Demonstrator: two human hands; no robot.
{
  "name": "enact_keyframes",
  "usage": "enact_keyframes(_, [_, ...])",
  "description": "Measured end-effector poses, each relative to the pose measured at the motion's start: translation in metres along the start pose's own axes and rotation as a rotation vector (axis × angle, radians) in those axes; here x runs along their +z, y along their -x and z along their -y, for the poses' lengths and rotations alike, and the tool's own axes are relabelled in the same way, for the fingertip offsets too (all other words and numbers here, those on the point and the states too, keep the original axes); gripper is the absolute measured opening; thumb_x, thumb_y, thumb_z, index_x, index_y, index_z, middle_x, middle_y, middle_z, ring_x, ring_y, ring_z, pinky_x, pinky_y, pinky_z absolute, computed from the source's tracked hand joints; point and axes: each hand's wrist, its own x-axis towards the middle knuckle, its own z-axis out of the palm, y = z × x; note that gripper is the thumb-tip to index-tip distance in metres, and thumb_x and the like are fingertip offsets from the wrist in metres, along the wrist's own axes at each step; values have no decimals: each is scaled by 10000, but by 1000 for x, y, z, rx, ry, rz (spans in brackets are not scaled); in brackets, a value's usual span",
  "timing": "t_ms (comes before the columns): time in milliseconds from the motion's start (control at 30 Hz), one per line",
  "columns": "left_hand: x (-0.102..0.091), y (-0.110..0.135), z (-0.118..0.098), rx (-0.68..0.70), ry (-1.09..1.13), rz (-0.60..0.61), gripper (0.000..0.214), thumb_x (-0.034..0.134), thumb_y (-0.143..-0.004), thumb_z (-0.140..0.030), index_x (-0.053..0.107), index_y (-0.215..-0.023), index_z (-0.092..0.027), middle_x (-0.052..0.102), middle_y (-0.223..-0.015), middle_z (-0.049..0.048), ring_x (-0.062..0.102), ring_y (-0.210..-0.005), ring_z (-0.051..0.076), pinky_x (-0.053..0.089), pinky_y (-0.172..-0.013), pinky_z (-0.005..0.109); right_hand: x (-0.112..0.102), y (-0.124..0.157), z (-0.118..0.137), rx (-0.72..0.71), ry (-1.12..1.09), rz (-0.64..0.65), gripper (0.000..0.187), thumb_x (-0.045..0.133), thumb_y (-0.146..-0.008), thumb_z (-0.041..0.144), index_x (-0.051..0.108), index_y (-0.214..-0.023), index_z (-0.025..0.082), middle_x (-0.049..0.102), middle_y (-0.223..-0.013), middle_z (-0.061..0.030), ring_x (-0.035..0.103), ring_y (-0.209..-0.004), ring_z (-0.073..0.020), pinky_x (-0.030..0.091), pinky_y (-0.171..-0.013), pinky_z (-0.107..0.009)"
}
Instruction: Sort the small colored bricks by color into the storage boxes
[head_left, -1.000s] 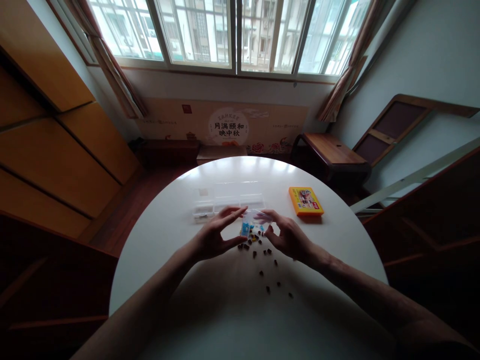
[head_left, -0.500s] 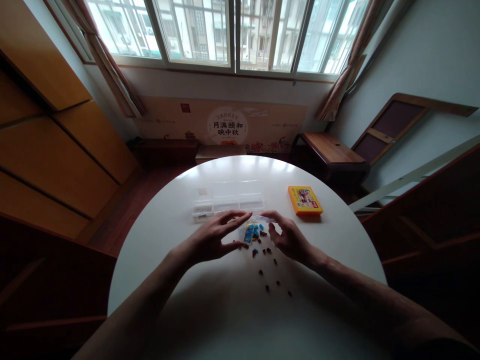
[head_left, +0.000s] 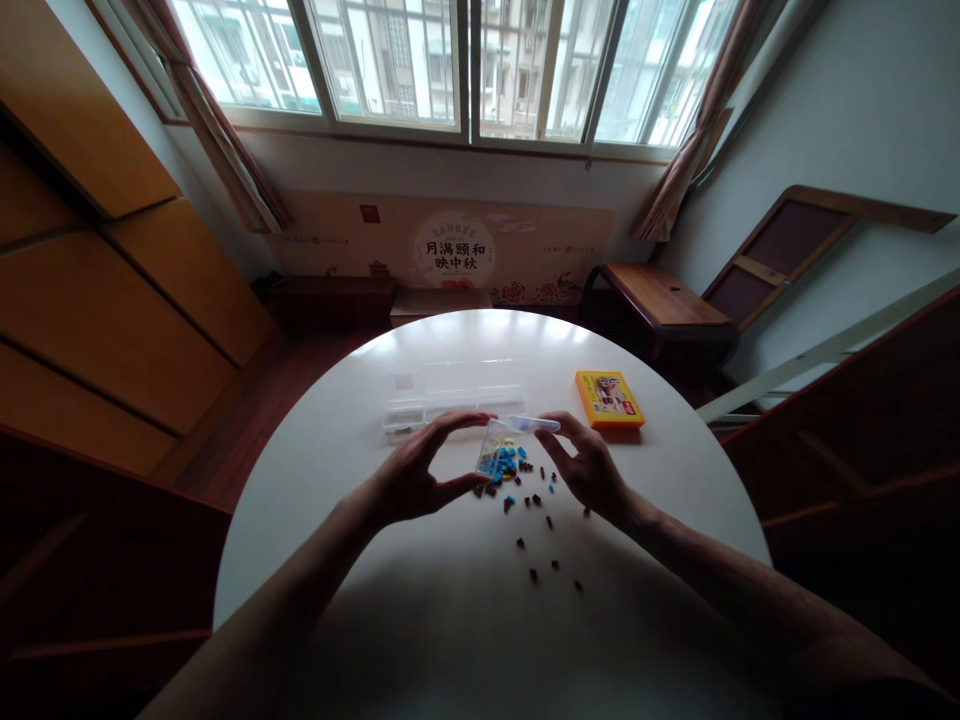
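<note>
A small clear plastic bag [head_left: 501, 440] is held upside down over the white round table [head_left: 420, 620], and blue and yellow little bricks [head_left: 501, 462] lie heaped under its mouth. My left hand [head_left: 420, 470] pinches the bag's left side, with the thumb low by the pile. My right hand [head_left: 589, 465] grips the bag's upper right edge. Several dark small pieces [head_left: 544, 550] lie scattered on the table toward me.
A clear compartment box [head_left: 442, 395] stands just beyond my hands. A yellow flat box [head_left: 607, 398] lies at the right. Past the table are a dark wooden bench [head_left: 664, 300], windows and wooden cabinets [head_left: 112, 300] on the left.
Both hands have lifted the bag a little higher and pulled it taut. More blue and yellow pieces have dropped out onto the pile.
</note>
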Motion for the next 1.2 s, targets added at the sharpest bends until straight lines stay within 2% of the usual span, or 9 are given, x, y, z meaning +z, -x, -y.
enact_keyframes(133, [12,6,8,-54,194,-36,855,926,-902,-314,471,-1623,-247,660,-1508,194,709,-1367,350,615,-1178,545,-8,-19,4,27,-115,-48,257,653,-1099,472,729,-1026,238,798,-969,-49,765,-953,-230,625,-933,-413])
enact_keyframes(233, [23,10,16,-73,225,-8,869,966,-857,-335,503,-1587,-247,704,-1445,181,740,-1313,348,642,-1133,530,-14,-36,5,58,-185,40,324,635,-1105,522,709,-989,228,757,-843,-27,730,-832,-198,619,-882,-390])
enact_keyframes(333, [30,11,22,-109,183,-3,841,967,-854,-379,529,-1558,-240,729,-1407,169,748,-1288,337,642,-1118,519,-20,-48,4,70,-188,144,384,619,-1100,579,703,-1001,218,731,-791,-18,691,-734,-182,603,-757,-356])
enact_keyframes(400, [31,10,23,-136,139,-7,772,921,-905,-391,535,-1555,-234,725,-1417,168,739,-1296,328,627,-1129,519,-24,-53,3,38,-106,167,395,599,-1108,584,707,-1005,218,737,-818,-26,685,-736,-185,584,-722,-346])
enact_keyframes(567, [26,8,20,-141,123,72,739,856,-951,-397,521,-1585,-218,673,-1488,189,694,-1348,335,583,-1165,522,-49,-70,-4,-141,242,157,307,566,-1141,499,731,-1075,249,769,-891,-32,720,-829,-218,572,-835,-382])
enact_keyframes(800, [29,14,35,-73,-57,148,684,834,-940,-435,540,-1525,-237,698,-1455,165,707,-1313,339,594,-1114,519,-87,-108,-40,-296,511,161,303,569,-1133,453,770,-1106,228,795,-952,-95,712,-938,-288,578,-909,-441])
enact_keyframes(933, [30,14,37,-54,-89,171,668,806,-950,-469,540,-1517,-238,702,-1445,166,712,-1302,344,603,-1097,517,-87,-123,-62,-291,532,164,254,590,-1124,390,776,-1090,219,792,-900,-82,705,-933,-287,571,-908,-429])
enact_keyframes(1200, [23,9,29,-39,-58,194,699,818,-933,-476,530,-1526,-244,703,-1440,163,709,-1304,341,598,-1104,512,-65,-130,-87,-265,590,253,176,612,-1072,206,787,-1057,216,810,-930,-71,697,-913,-259,547,-829,-367])
